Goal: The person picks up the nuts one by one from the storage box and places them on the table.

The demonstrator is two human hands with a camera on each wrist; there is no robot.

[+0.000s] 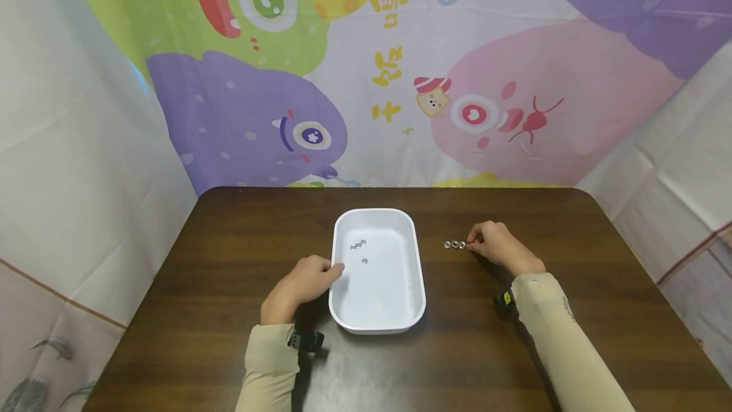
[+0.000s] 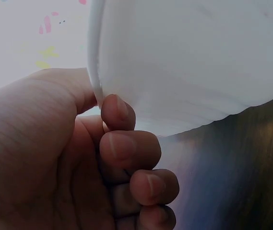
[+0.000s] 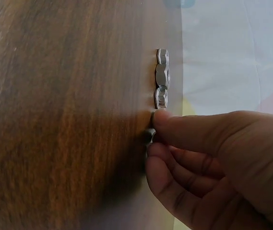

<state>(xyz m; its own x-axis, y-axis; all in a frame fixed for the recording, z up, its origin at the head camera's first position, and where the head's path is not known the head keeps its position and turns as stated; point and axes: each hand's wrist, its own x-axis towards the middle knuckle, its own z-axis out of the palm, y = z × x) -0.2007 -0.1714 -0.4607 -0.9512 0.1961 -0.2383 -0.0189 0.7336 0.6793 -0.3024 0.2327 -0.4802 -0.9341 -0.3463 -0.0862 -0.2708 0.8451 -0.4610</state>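
My left hand [image 1: 305, 281] grips the left wall of a white tray [image 1: 380, 329], thumb over the rim and curled fingers under the outside, as the left wrist view shows. Inside the tray lie several small metal nuts [image 1: 365, 261], most of them bunched near the upper left. To the right of the tray, three metal nuts [image 3: 162, 75] sit in a row on the table. At the right end of that row my right hand [image 1: 499, 245] pinches another nut [image 3: 150, 135] between thumb and fingers, low against the tabletop. Those fingers partly hide it.
The dark wooden table [image 1: 474, 361] reaches back to a cartoon-printed curtain [image 1: 389, 145]. Pale cloth hangs along both sides. Each wrist wears a small black camera, like the left one [image 1: 307, 341].
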